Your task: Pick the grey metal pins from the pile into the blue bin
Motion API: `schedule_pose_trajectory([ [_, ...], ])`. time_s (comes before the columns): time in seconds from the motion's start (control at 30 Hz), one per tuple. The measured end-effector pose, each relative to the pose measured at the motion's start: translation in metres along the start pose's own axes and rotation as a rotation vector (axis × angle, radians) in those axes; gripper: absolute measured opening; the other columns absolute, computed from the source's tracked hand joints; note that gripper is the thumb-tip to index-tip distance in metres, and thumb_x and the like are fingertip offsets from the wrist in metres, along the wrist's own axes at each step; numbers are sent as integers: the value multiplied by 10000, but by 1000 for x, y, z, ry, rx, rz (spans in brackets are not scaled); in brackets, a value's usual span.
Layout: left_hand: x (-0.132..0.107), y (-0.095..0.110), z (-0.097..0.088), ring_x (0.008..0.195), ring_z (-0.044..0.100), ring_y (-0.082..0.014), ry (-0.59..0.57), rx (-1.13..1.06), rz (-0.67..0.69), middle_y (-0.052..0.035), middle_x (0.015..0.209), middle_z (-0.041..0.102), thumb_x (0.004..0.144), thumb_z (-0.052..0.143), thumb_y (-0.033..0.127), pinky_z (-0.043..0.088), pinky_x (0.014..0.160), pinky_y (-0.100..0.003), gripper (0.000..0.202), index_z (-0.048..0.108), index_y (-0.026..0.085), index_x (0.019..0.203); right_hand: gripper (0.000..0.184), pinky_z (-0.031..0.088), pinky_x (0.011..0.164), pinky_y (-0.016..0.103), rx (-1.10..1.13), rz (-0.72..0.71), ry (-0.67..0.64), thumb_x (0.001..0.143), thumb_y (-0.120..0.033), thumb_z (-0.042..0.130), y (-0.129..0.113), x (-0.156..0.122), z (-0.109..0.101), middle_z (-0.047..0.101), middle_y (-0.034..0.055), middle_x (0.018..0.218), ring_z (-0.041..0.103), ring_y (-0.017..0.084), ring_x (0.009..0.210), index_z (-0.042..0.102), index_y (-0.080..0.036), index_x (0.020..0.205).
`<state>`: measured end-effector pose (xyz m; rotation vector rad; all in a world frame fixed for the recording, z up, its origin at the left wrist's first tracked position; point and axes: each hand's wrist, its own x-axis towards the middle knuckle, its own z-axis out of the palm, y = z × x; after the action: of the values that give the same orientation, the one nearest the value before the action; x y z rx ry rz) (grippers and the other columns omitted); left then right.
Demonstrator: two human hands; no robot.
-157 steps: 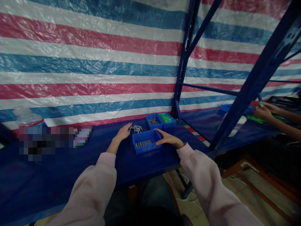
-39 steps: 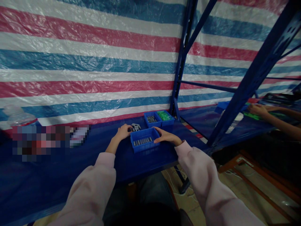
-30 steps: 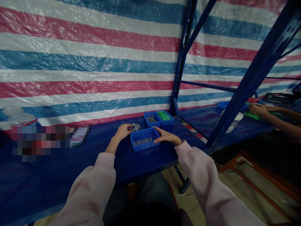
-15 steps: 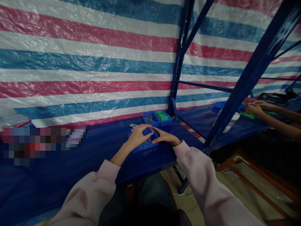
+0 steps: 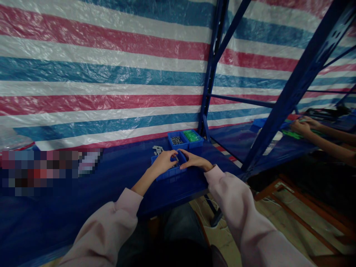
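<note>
Over a blue plastic bin point(image 5: 170, 174) near the table's front edge, both my hands work close together. My left hand point(image 5: 164, 161) is closed, pinching a small grey part point(image 5: 176, 158) between thumb and fingers. Facing it, my right hand point(image 5: 193, 161) has its thumb and fingers curved and apart, with nothing visible between them. The bin holds grey pieces, mostly hidden by my hands. Behind my left hand lie several loose grey pieces point(image 5: 157, 149) on the blue table point(image 5: 122, 174).
Behind the hands stand a bin of small metal parts point(image 5: 177, 141) and a bin of green parts point(image 5: 192, 137). A blue rack post point(image 5: 289, 85) rises at right. Beyond it, another person's hands point(image 5: 303, 127) work over green pieces. A striped sheet point(image 5: 105, 81) hangs behind.
The small grey part in my left hand has moved slightly down and left, towards the bin. My right hand has hardly moved.
</note>
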<state>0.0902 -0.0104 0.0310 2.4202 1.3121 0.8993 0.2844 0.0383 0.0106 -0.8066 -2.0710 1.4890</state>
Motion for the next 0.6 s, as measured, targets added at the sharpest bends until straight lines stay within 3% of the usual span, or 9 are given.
schedule_pose_trajectory([
  [0.37, -2, 7, 1, 908, 623, -172, -224, 11, 103, -37, 978, 690, 799, 515, 114, 456, 836, -255, 248, 703, 192, 942, 1107, 291, 1064, 389, 45, -40, -21, 468, -267, 848, -5, -4, 4, 378, 86, 1346, 386, 252, 1246, 232, -235, 1388],
  [0.6, -1, 3, 1, 953, 570, -198, -249, 80, 110, -75, 1023, 626, 847, 473, 162, 431, 891, -314, 270, 705, 206, 980, 1089, 286, 1065, 384, 71, -53, -57, 483, -265, 844, -2, -1, 3, 419, 70, 1326, 403, 241, 1235, 239, -255, 1388],
])
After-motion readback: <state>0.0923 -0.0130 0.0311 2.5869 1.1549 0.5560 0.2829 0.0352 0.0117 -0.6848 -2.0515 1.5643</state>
